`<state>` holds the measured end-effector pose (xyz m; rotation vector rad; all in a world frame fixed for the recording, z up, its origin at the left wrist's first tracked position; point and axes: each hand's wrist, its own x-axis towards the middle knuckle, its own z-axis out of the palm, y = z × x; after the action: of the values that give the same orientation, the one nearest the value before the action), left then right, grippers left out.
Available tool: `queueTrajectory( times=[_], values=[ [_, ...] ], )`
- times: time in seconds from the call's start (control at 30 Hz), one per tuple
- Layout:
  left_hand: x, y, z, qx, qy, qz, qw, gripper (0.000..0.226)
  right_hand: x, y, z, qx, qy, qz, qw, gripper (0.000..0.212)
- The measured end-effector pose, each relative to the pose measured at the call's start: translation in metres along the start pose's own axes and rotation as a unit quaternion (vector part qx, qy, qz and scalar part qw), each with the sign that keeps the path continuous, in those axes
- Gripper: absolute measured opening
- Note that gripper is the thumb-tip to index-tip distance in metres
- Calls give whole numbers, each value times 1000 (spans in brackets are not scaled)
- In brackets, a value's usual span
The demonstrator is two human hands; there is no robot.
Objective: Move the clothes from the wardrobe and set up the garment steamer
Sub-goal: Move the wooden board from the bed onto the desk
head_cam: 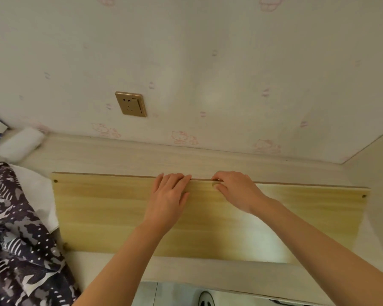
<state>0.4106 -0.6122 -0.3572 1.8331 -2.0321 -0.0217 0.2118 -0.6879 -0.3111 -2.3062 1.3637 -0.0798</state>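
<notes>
A long pale wooden board (111,217) lies flat on a white surface (186,270) in front of the wall. My left hand (168,199) rests flat on the board near its far edge, fingers straight and together. Just to its right, my right hand (234,191) has its fingers curled over the board's far edge, the thumb pressing on top. A dark patterned garment (16,239) lies heaped at the left. No garment steamer is in view.
A gold wall socket (131,104) sits on the patterned wallpaper above the board. A white pad or roll (20,142) lies at the far left by the wall. A shoe (206,299) shows on the floor at the bottom edge.
</notes>
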Motion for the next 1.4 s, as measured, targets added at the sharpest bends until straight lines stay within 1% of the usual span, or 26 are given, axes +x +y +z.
queueTrajectory(
  times=[0.1, 0.17, 0.27, 0.37, 0.47, 0.57, 0.67, 0.8, 0.97, 1.03, 1.13, 1.17, 1.23, 1.27, 1.33, 1.4],
  values=[
    [3, -11, 17, 24, -51, -20, 998, 60, 30, 7, 7, -24, -27, 29, 999, 29],
    [2, -19, 28, 33, -89, -39, 995, 68, 47, 13, 15, -49, -50, 44, 997, 42],
    [-6, -31, 47, 32, -136, -76, 987, 76, 67, 23, 32, -82, -79, 45, 992, 60],
    [-16, -42, 65, 30, -181, -114, 976, 76, 82, 32, 49, -94, -97, 48, 990, 69],
    [-26, -50, 80, 36, -221, -157, 962, 72, 90, 42, 64, -88, -111, 52, 988, 72],
    [-33, -53, 90, 25, -221, -209, 952, 74, 95, 49, 72, -65, -132, 60, 987, 74],
    [-41, -54, 99, 25, -229, -237, 944, 74, 97, 54, 81, -44, -160, 76, 983, 73],
    [-46, -56, 107, 22, -246, -238, 939, 71, 93, 60, 90, -29, -172, 85, 981, 76],
    [-48, -58, 108, 20, -244, -237, 940, 70, 93, 61, 91, -46, -174, 61, 982, 77],
    [-48, -58, 109, 16, -247, -244, 938, 71, 93, 60, 92, -65, -159, 54, 984, 70],
    [-49, -59, 110, 9, -253, -272, 928, 71, 96, 54, 91, -76, -102, 51, 991, 42],
    [-49, -60, 111, 9, -255, -276, 927, 70, 95, 53, 90, -78, -103, 45, 991, 42],
    [-49, -63, 111, 11, -258, -276, 926, 70, 88, 54, 95, -83, -128, 29, 988, 51],
    [-49, -63, 111, 14, -260, -275, 926, 70, 79, 57, 99, -89, -127, 19, 988, 54],
    [-49, -62, 111, 19, -253, -280, 926, 70, 55, 66, 111, -107, -94, 8, 990, 56],
    [-52, -57, 111, 8, -231, -296, 927, 69, 25, 76, 123, -113, -76, 26, 990, 57]
  ],
)
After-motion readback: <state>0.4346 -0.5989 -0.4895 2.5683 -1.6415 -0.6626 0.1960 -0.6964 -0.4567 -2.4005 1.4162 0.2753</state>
